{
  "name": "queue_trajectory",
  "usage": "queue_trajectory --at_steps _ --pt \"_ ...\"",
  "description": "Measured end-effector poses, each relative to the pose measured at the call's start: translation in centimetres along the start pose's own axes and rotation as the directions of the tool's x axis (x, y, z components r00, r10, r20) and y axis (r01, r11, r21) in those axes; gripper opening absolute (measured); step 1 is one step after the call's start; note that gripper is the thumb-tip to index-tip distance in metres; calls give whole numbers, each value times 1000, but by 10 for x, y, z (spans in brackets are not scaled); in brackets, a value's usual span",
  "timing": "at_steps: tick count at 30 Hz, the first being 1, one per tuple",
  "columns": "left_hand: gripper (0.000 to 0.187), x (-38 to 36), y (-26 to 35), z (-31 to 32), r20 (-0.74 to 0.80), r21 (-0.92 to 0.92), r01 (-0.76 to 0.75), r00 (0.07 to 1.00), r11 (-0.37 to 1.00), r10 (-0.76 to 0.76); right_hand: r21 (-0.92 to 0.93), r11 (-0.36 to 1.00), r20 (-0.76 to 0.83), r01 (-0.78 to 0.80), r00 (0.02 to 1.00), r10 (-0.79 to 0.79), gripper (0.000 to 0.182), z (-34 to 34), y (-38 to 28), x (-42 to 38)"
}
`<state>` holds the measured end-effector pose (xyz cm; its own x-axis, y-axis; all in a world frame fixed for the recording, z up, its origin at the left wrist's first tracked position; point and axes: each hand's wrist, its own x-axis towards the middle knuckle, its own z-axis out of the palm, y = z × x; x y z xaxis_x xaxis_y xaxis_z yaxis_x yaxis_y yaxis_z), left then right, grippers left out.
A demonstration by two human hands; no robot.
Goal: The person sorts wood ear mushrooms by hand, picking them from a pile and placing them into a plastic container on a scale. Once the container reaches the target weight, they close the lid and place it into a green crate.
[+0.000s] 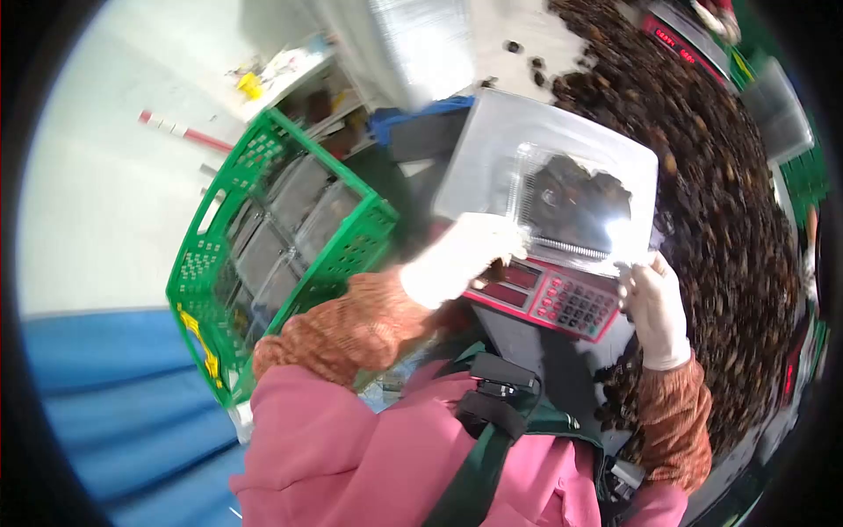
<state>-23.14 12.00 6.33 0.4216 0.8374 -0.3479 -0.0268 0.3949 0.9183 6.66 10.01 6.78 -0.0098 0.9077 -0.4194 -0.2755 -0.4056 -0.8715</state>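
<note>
A clear plastic box (575, 255) with dark brown pieces (580, 198) inside sits over the steel pan (492, 132) of a red weighing scale (575, 303). Gloved in white, my left hand (465, 255) has its fingers closed at the box's near left corner. A small dark piece (492, 274) shows under those fingers. My right hand (656, 307), also in a white glove, pinches the near right corner. Light glares off the box's lid side, and the fingertips are partly blurred. The scale's keypad and display face me.
At left, a green crate (198, 263) holds several clear boxes (285, 215). A large heap of dark brown pieces (702, 220) covers the table on the right. Beyond it are another scale (685, 44) and another person's gloved hand (722, 22). A plastic-wrapped stack (421, 44) stands behind.
</note>
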Motion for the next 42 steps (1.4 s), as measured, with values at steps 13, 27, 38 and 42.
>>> queue_trajectory --at_steps 13,27,38,42 --pt "17 -191 -21 -124 -717 169 -419 569 892 403 -369 814 459 448 850 -259 48 103 -2 -22" --pt "57 -397 -177 -364 -913 -337 -306 -125 890 -389 -458 860 244 225 962 -122 35 40 40 -34" --pt "32 -90 160 -259 -445 -96 -623 725 777 526 -229 958 86 172 984 -156 26 -4 40 -75" --pt "29 39 281 -221 -278 586 -680 341 440 898 -200 959 -54 201 975 -216 27 -22 50 -96"
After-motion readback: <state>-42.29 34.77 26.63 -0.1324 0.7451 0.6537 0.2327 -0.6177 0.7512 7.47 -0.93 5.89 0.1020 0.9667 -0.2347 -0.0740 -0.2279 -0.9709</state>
